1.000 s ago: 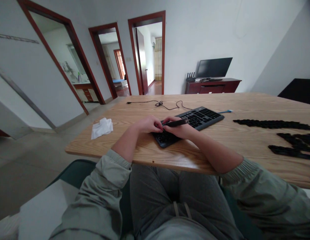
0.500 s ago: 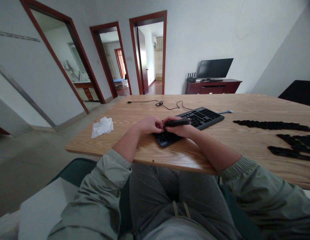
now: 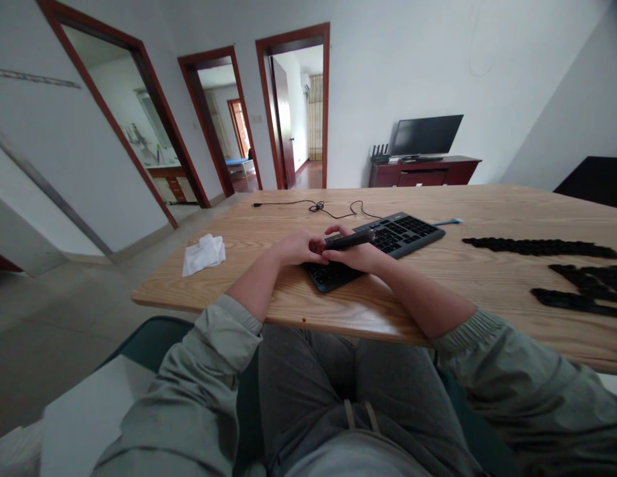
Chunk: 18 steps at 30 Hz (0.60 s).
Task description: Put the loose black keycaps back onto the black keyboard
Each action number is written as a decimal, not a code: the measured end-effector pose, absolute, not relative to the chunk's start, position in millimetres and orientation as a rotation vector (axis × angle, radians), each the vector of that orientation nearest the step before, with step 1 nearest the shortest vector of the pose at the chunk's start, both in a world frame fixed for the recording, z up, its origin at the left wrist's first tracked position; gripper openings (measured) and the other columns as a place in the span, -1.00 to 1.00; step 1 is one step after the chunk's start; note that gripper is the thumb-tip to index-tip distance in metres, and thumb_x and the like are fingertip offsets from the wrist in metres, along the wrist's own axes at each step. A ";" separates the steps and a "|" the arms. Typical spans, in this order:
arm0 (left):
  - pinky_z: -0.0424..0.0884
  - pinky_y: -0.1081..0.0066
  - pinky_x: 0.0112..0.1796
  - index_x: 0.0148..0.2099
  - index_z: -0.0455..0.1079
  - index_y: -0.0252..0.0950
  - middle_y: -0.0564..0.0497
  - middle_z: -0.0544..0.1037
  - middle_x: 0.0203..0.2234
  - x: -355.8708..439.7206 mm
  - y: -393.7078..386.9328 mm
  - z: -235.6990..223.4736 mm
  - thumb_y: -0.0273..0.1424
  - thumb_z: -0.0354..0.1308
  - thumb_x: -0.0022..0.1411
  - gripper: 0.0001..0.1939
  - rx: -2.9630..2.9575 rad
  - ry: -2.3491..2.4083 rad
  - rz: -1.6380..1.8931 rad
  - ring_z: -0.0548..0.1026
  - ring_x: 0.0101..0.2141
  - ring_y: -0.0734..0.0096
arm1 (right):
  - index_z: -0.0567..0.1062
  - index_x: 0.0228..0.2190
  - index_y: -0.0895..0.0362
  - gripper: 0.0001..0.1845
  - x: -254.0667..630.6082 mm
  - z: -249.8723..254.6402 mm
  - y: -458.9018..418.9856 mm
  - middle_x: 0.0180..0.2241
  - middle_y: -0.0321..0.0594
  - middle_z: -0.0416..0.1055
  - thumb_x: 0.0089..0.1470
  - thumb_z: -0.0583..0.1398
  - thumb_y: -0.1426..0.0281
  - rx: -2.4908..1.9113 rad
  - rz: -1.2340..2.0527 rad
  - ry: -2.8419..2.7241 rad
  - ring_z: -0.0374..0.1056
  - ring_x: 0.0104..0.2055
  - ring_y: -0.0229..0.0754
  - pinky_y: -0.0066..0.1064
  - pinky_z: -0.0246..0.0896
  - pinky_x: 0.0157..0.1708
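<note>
A black keyboard [image 3: 397, 235] lies slanted on the wooden table [image 3: 437, 285]. My right hand [image 3: 360, 255] rests over the keyboard's near-left end, fingers wrapped round a dark pen-like tool [image 3: 348, 240] held level. My left hand [image 3: 297, 247] sits just to its left, fingertips pinched together at the tool's left tip, above the keys. What those fingertips hold, if anything, is too small to see. Both forearms lie across the table's front edge.
A crumpled white cloth [image 3: 203, 254] lies at the table's left. Rows of loose black keycaps [image 3: 541, 247] are spread at the right. A black cable [image 3: 318, 207] trails across the far side. Doorways, a monitor [image 3: 425, 136] and a cabinet stand behind.
Both hands have lifted slightly and shifted a little away from me along the keyboard, with the tool still in my right hand. Nothing else has moved.
</note>
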State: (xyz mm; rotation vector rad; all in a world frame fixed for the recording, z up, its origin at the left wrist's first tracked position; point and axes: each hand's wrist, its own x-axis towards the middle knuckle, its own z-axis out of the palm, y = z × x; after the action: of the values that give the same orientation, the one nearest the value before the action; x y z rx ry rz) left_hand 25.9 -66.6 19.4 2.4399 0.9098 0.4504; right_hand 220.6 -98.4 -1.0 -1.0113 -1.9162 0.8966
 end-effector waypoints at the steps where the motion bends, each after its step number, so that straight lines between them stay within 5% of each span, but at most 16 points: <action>1: 0.20 0.44 -0.39 -0.31 0.48 -0.32 0.12 0.42 -0.54 25.5 -65.5 18.4 -0.16 0.30 0.03 -0.69 2.432 0.908 0.441 0.34 -0.46 0.50 | 0.31 -0.12 0.09 -0.57 220.9 -0.6 -99.8 -0.44 -0.31 0.47 -0.02 0.29 0.27 -1.025 0.888 -1.912 0.37 -0.41 -0.21 -0.41 0.25 -0.42; 4: 0.20 0.45 -0.40 -0.25 0.53 -0.32 0.10 0.46 -0.51 24.3 -63.4 15.3 -0.15 0.28 0.06 -0.67 2.431 0.895 0.407 0.35 -0.46 0.50 | 0.41 -0.28 0.11 -0.71 220.9 -1.4 -105.1 -0.50 -0.32 0.38 0.12 0.15 0.14 -1.051 0.884 -1.905 0.27 -0.49 -0.26 -0.42 0.18 -0.48; 10: 0.18 0.47 -0.43 -0.23 0.54 -0.35 0.10 0.44 -0.53 24.3 -67.6 13.9 -0.23 0.20 0.13 -0.72 2.475 0.825 0.371 0.33 -0.48 0.52 | 0.41 -0.41 0.10 -0.92 218.1 -13.2 -110.4 -0.42 -0.29 0.40 0.02 0.15 0.35 -0.981 0.645 -1.933 0.31 -0.33 -0.21 -0.38 0.19 -0.32; 18: 0.32 0.38 -0.27 -0.24 0.49 -0.31 -0.04 0.53 -0.36 28.7 -74.4 4.1 -0.31 0.16 0.12 -0.80 2.882 0.923 0.568 0.44 -0.31 0.34 | 0.45 -0.32 0.10 -0.76 216.1 -18.0 -110.5 -0.34 -0.24 0.46 0.11 0.18 0.18 -1.038 0.538 -1.896 0.36 -0.27 -0.17 -0.32 0.24 -0.21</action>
State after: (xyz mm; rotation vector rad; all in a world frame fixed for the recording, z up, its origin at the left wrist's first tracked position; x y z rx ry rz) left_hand 28.7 -74.4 4.1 2.8820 0.9232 0.5679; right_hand 216.1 -110.5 -18.0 -1.0377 -1.8955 0.5384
